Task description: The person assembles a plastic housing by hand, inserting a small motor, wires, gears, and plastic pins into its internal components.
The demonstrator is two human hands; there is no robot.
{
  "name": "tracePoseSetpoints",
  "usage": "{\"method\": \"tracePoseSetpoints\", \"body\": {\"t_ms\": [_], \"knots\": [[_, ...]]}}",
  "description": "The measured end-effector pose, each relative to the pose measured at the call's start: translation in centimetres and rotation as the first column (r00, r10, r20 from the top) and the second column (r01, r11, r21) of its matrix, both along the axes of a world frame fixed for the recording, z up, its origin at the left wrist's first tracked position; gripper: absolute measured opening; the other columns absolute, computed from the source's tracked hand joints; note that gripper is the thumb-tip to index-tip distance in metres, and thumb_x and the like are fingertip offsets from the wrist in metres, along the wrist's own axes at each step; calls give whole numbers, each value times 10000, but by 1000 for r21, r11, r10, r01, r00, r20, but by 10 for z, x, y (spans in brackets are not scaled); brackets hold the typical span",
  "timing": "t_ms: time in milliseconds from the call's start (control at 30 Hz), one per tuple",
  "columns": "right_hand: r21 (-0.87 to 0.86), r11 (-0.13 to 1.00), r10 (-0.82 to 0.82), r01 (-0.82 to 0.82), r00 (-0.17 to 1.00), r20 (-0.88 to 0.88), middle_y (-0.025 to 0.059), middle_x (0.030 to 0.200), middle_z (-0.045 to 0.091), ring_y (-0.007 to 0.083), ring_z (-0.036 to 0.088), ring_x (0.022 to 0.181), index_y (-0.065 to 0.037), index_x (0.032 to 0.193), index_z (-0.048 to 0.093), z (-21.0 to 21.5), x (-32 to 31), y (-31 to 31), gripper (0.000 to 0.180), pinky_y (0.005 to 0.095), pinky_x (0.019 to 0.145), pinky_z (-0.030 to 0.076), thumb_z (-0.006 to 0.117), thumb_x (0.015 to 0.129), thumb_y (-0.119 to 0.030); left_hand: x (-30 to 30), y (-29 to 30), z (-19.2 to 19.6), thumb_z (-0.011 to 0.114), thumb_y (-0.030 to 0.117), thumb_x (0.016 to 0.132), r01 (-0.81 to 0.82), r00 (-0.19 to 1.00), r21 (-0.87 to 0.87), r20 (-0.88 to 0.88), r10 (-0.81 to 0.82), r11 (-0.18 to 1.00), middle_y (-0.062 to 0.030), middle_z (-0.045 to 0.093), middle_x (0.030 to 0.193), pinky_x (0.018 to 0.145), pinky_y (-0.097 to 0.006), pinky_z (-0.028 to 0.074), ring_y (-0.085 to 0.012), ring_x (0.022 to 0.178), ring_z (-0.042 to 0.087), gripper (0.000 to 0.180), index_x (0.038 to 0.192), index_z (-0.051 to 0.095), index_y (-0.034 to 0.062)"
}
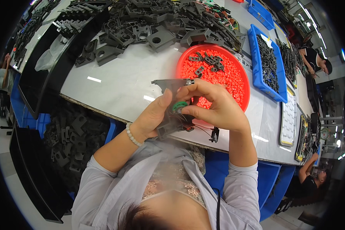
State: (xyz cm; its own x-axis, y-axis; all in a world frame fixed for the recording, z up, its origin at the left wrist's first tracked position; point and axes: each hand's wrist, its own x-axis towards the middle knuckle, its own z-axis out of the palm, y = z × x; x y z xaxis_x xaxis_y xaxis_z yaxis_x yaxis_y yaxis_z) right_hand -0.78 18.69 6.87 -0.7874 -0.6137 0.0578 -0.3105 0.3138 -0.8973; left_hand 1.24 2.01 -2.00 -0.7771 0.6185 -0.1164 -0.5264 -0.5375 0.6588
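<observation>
My left hand (154, 114) grips a dark grey plastic housing (168, 126) by its left side, above the table's front edge. A small round green part (179, 106) with a silvery middle sits against the housing. My right hand (218, 105) is closed at that green part, its thumb on it and its fingers curled around the housing's upper right. Thin dark wires run from the housing to a small black connector (214, 135) hanging at the right. A hazy smear over the middle blurs the housing's details.
Behind my right hand stands a red round tray (246, 97) of small red pieces, with several black clips on top. A heap of dark plastic housings (161, 38) lies at the back. A blue bin (281, 94) of black parts stands right. Two people work at far right.
</observation>
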Motion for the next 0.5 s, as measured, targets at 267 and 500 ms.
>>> {"method": "tracePoseSetpoints", "body": {"t_ms": [267,500], "knots": [[71,997,-19,30,988,-151,96,913,647,197,636,835,4,856,641,-9,-4,2,175,292,740,495,695,690,9,0,-4,-2,463,645,806,68,993,113,88,-79,991,-93,543,1069,771,-318,533,-169,919,597,745,1248,403,49],[89,986,-120,142,969,-218,84,899,606,215,604,894,-6,838,644,-9,4,-5,167,311,742,491,673,675,12,-1,-6,-10,355,700,790,40,996,53,80,-44,998,-165,581,1066,793,-423,541,-273,913,629,817,1243,395,22]]}}
